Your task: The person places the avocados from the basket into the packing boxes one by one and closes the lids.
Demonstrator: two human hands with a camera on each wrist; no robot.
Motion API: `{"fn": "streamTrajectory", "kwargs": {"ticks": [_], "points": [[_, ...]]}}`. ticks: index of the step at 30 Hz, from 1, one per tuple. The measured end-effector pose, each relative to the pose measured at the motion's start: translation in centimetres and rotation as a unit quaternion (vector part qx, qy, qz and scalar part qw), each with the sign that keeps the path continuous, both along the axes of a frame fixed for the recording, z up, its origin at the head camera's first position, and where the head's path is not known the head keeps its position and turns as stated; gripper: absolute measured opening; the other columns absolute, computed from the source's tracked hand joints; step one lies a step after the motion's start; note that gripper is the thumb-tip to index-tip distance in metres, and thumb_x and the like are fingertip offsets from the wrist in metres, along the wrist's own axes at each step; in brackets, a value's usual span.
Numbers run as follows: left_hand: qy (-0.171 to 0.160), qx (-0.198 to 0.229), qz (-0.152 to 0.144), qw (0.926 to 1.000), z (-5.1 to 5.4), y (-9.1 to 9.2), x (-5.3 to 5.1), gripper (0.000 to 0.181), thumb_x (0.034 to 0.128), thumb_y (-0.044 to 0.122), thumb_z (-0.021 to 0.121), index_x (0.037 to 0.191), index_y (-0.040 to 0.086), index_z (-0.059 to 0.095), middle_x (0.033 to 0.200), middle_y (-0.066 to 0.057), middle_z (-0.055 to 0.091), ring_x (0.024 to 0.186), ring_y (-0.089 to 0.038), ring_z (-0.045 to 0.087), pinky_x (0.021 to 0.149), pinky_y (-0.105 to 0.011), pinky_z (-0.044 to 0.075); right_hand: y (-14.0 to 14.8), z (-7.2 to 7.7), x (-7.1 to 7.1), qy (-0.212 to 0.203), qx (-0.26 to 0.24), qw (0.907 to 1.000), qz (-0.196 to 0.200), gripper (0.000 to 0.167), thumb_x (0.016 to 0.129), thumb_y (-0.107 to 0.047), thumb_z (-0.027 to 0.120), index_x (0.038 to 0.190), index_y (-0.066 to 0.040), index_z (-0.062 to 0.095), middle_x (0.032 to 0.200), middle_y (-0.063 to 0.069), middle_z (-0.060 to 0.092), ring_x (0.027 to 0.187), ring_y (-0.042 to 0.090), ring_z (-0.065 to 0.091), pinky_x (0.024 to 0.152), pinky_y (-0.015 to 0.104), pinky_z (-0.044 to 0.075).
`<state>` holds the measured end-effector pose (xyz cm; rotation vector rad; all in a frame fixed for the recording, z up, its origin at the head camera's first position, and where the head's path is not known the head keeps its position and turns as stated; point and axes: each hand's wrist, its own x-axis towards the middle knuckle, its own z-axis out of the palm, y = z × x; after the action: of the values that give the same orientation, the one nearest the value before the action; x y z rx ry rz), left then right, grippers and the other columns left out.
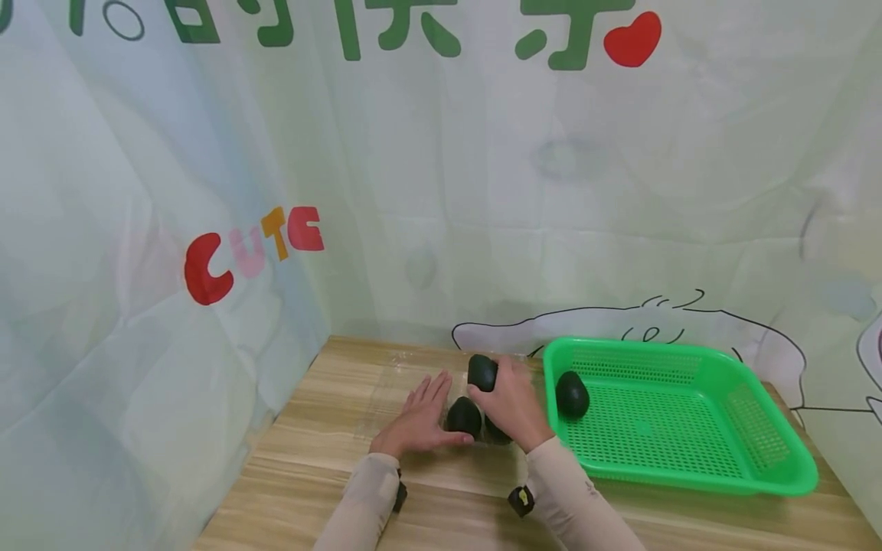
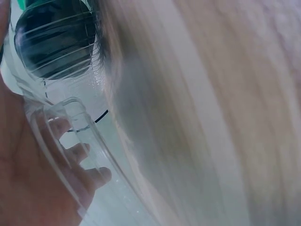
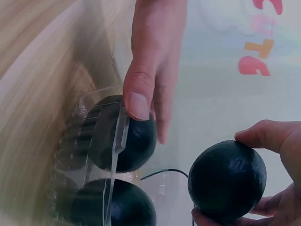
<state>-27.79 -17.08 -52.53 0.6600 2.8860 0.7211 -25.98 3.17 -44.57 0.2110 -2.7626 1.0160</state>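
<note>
Pale beige left sleeve (image 1: 361,497) and right sleeve (image 1: 579,497), with black pieces worn at both wrists.
Just behind the left hand (image 1: 416,425), the long sleeve finishes at the wrist, and a small black device (image 1: 400,493), partly hidden, shows on its inner side. Behind the right hand (image 1: 513,402), the cloth has a few small darker marks; at its inner edge there is a blocky black module (image 1: 521,500) with a yellow mark (image 1: 524,497).
</note>
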Motion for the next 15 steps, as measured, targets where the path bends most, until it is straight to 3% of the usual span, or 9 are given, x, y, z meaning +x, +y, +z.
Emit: {"fn": "streamTrajectory", "kwargs": {"ticks": [8, 15], "points": [[0.002, -0.004, -0.005, 1.0, -0.3, 0.0, -0.1, 0.122, 0.0788, 0.077, 0.067, 0.163, 0.005, 0.015, 0.171, -0.011, 0.012, 0.155, -0.044, 0.009, 0.12, -0.065, 0.016, -2.1, -1.7, -1.8, -0.002, 0.025, 0.9995, 0.019, 0.064, 0.09, -0.03, 0.077, 0.134, 0.009, 0.052, 0.121, 0.027, 0.06, 0.103, 0.038, 0.065, 0.091, 0.051, 0.055], [0.004, -0.002, -0.005, 1.0, -0.1, -0.1, -0.1, 0.122, 0.0788, 0.079, 0.065, 0.163, 0.007, 0.016, 0.171, -0.011, 0.011, 0.155, -0.043, 0.008, 0.121, -0.064, 0.015, -3.2, -2.4, -2.5, -0.016, 0.047, 0.9987, 0.004, 0.064, 0.093, -0.031, 0.076, 0.136, 0.008, 0.05, 0.124, 0.028, 0.059, 0.104, 0.04, 0.066, 0.09, 0.053, 0.055]]}}
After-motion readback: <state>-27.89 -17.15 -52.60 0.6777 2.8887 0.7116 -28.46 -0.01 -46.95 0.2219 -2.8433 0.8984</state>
